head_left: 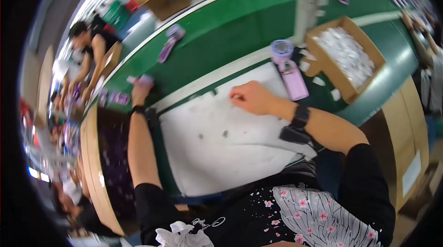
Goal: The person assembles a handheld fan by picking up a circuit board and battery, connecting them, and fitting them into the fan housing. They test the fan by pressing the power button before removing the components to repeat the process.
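Note:
My left hand reaches out over the green conveyor belt, its fingers closed round a light-purple device that is blurred and partly covered by the hand. Above a white foam sheet, my right hand is held with curled fingers pinched together. Whatever sits between those fingertips is too small to make out. To the right of that hand lies a purple device with a round head, resembling a handheld fan, by the sheet's far right corner. Another similar device rests on the belt, beyond both hands.
A cardboard box full of small clear plastic bags stands at the right. The green belt runs across the far side, a grey post beside it. Brown cartons flank me. A co-worker handles things at the far left.

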Motion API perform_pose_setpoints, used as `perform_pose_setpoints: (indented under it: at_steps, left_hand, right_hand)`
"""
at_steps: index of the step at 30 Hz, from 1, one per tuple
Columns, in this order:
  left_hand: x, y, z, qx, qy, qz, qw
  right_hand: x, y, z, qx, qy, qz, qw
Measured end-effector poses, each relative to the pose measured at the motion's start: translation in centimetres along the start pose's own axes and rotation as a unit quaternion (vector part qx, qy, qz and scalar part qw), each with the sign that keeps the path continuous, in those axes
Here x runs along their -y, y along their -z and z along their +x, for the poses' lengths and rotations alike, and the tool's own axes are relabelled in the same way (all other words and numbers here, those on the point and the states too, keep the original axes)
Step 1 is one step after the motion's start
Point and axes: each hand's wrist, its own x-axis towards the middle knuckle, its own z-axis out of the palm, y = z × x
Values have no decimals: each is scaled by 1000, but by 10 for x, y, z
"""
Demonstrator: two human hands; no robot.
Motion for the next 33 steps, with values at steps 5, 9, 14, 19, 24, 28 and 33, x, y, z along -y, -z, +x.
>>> perform_pose_setpoints:
  at_steps: [5, 9, 14, 19, 24, 28, 33]
  left_hand:
    - [-75, 46, 44, 97, 152, -145, 973]
    - [-73, 90, 21, 42, 180, -255, 949]
    - [-209, 230, -44, 117, 0, -797, 593]
    - [-284, 233, -93, 325, -112, -867, 360]
    - [-305, 199, -108, 290, 69, -906, 301]
    - [-299, 182, -112, 234, 33, -877, 418]
    - [-219, 175, -139, 29, 129, -577, 806]
  right_hand:
    - [0, 9, -7, -15, -35, 22, 999]
    - [3, 4, 5, -22, -17, 32, 999]
    - [-20, 13, -5, -147, -112, 188, 965]
    - [-23, 52, -19, 23, -168, 420, 892]
    - [5, 48, -30, 129, -129, 179, 967]
    - [11, 49, -36, 113, -160, 157, 968]
    - [15, 50, -42, 119, -51, -68, 989]
